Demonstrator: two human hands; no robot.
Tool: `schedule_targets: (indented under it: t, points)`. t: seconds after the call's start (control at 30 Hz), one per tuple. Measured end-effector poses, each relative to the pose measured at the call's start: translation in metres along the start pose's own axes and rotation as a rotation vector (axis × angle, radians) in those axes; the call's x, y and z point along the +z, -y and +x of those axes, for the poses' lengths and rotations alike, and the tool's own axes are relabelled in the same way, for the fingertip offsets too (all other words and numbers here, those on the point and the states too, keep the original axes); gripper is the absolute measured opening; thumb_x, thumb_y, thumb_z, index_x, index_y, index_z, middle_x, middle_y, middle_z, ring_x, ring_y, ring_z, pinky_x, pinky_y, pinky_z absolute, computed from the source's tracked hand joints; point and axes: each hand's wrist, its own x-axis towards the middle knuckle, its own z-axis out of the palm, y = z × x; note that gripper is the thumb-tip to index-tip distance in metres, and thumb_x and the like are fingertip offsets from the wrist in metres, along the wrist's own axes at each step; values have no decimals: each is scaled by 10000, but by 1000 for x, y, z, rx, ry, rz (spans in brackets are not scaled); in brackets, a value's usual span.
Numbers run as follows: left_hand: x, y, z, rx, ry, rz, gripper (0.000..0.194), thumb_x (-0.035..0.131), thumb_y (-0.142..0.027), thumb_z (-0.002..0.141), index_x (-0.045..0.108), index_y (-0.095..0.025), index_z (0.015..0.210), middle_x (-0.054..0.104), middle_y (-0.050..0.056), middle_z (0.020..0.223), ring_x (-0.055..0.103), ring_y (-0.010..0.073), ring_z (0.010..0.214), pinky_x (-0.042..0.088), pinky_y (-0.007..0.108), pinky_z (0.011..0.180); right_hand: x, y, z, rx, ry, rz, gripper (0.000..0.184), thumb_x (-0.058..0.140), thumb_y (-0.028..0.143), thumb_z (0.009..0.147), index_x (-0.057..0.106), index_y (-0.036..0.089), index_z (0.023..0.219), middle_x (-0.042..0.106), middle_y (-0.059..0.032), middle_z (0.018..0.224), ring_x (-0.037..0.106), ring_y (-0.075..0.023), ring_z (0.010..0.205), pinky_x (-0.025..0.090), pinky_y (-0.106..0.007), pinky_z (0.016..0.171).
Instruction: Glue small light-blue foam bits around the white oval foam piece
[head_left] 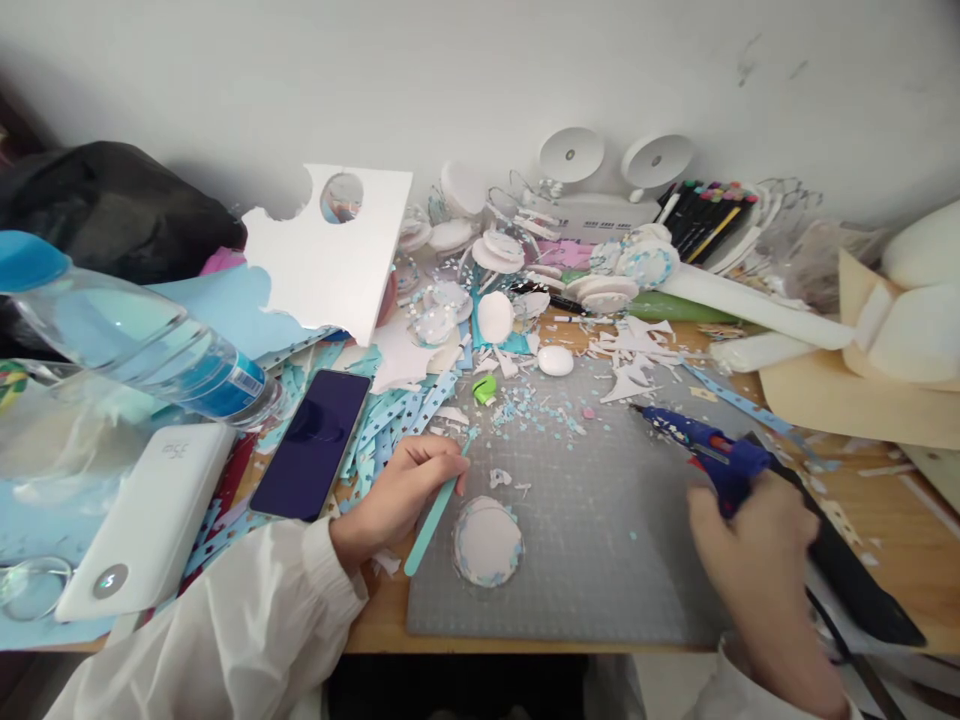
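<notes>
A thin teal craft stick (431,525) is pinched in my left hand (409,490), slanting over the left edge of the grey cutting mat (592,590). Close by, a round white disc (487,545) with bits of blue confetti around its rim lies flat on the mat. My right hand (757,560), a little blurred, is closed around a blue glue gun (705,440) at the mat's right side. Its nozzle points left, and pale flecks cling to its barrel. Blue confetti (525,410) and white scraps are scattered between the two hands.
A phone (311,445), a white power bank (150,520) and a tilted water bottle (150,330) lie left. Behind the mat are piled white discs (499,250), a cut white board (330,250) and markers (701,225). A small green object (484,389) rests on the mat.
</notes>
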Motion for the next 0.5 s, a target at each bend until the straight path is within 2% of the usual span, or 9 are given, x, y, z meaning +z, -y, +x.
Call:
schedule_targets:
  t: [0.1,0.17,0.23,0.3,0.4,0.43,0.5]
  points:
    - [0,0,1,5,0,21,326,568,-327,723,543,-166,440,335,-31,411,306,101,445,223,254,446,8,2,6,64,-15,-251,319,644,251,665,328,262,710,283,30,586,342,-191,484,260,-377,512]
    - [0,0,1,10,9,24,322,571,-321,725,547,-163,446,348,-30,420,308,99,449,225,254,452,7,11,15,58,18,-270,269,601,264,689,333,263,713,322,10,588,384,-219,501,284,-389,533]
    - [0,2,1,18,18,18,315,574,-308,730,552,-158,454,366,-28,434,309,96,458,230,253,463,1,20,26,126,18,-263,264,611,314,696,350,271,685,350,-3,575,413,-235,506,289,-387,533]
    - [-1,4,2,24,31,15,314,576,-296,738,556,-154,459,376,-28,444,317,94,467,239,251,474,-7,30,40,285,22,-261,325,660,387,687,358,284,623,353,0,524,386,-215,465,272,-373,506]
    - [-2,7,2,26,50,18,322,576,-294,750,557,-152,462,384,-26,447,333,95,475,253,250,484,-13,47,60,489,18,-250,463,762,465,576,339,295,495,313,20,404,320,-170,402,257,-358,461]
    - [-2,7,2,22,55,19,324,577,-296,752,555,-153,462,390,-25,449,336,96,476,254,250,485,-12,55,65,498,22,-202,449,762,458,574,359,288,472,330,17,386,345,-170,397,273,-353,455]
    - [-2,8,2,16,57,19,329,577,-301,755,550,-153,462,388,-26,449,331,96,478,247,250,486,-5,74,73,454,69,-3,304,711,365,625,471,245,482,472,-18,425,461,-180,428,349,-338,466]
